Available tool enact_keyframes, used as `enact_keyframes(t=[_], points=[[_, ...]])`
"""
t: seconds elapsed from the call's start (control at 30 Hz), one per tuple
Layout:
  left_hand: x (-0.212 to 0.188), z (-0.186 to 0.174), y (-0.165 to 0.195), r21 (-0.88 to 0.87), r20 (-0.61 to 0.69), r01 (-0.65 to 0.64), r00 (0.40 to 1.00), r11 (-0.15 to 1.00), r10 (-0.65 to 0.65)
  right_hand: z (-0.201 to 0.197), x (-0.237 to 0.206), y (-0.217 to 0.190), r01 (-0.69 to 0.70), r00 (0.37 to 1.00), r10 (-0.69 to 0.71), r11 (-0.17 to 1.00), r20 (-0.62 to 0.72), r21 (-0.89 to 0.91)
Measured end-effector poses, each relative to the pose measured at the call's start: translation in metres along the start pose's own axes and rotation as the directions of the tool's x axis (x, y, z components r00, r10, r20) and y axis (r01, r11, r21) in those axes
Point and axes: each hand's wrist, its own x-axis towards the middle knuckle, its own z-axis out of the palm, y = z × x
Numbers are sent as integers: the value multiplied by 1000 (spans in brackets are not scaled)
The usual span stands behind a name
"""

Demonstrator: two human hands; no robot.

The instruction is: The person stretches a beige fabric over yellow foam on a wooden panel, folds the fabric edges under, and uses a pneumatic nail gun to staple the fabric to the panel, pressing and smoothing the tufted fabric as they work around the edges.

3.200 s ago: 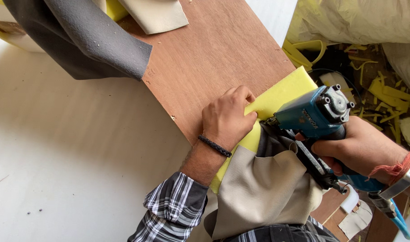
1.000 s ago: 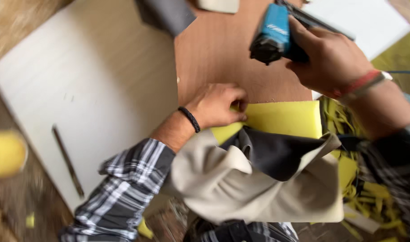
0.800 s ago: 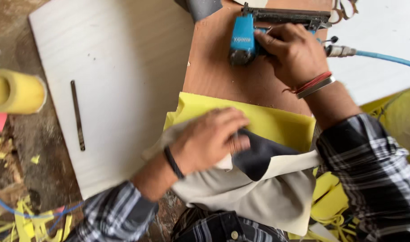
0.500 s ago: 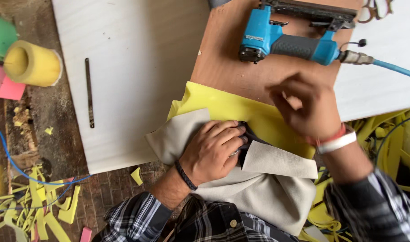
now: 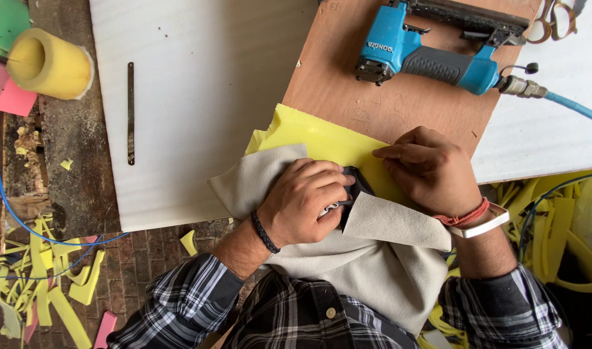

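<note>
pressing hands: left hand [image 5: 309,200] now clamps beige fabric [image 5: 380,265] onto yellow foam [image 5: 322,139] at plywood board [image 5: 347,71] near edge
right hand [image 5: 431,168]: released stapler, fingers together on foam
pneumatic stapler [image 5: 431,55]: now parked at board far edge
meaning: stapling paused, fabric being reset

A beige fabric sheet [image 5: 367,258] lies in the lower middle of the frame, soft and matte, rumpled rather than flat. One corner spreads toward the left over the edge of the white table [image 5: 205,97]; another corner is folded up into a pointed flap at centre right, and the rest hangs down toward the bottom of the frame. A dark grey layer [image 5: 355,184] shows in the gap at the fold, perhaps the fabric's underside, though that is hard to tell. Beneath the fabric lies a yellow foam pad [image 5: 322,139], flat, its upper edge slanting across the brown plywood board [image 5: 347,90] at centre.
</note>
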Motion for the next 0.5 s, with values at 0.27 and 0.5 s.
enact_keyframes(t=[0.27,0.5], points=[[-16,-9,-8,25,-60,-38,997,999,39,15,5,-18,-126,982,127,992,-139,11],[-44,-49,-17,134,-122,14,993,991,3,82,35,-81,4,998,-13,988,-54,-154]])
